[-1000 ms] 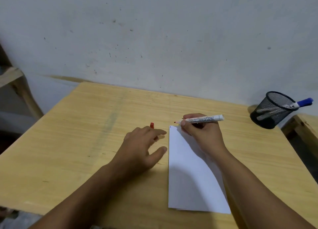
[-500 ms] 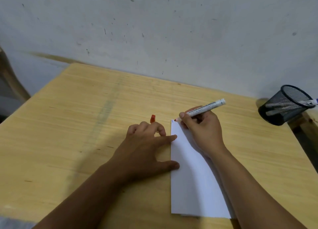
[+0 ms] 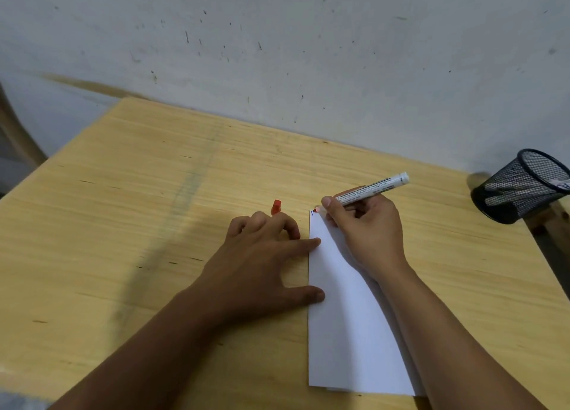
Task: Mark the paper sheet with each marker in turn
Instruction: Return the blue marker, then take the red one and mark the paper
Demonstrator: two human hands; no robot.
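A white paper sheet (image 3: 345,323) lies lengthwise on the wooden table (image 3: 154,212). My right hand (image 3: 367,234) grips a white marker (image 3: 371,189) with a red tip, the tip touching the sheet's far left corner beside a short blue mark. My left hand (image 3: 262,261) rests on the table with forefinger and thumb pressing the sheet's left edge; a red marker cap (image 3: 276,207) sticks up between its curled fingers.
A black mesh pen holder (image 3: 521,186) lies tipped at the table's far right edge, with markers inside, one partly cut off by the frame. A stained wall stands close behind the table. A wooden chair part shows at far left.
My left hand slid right onto the sheet's edge. My right hand lowered the marker so its tip now meets the sheet's corner. The view has tilted down.
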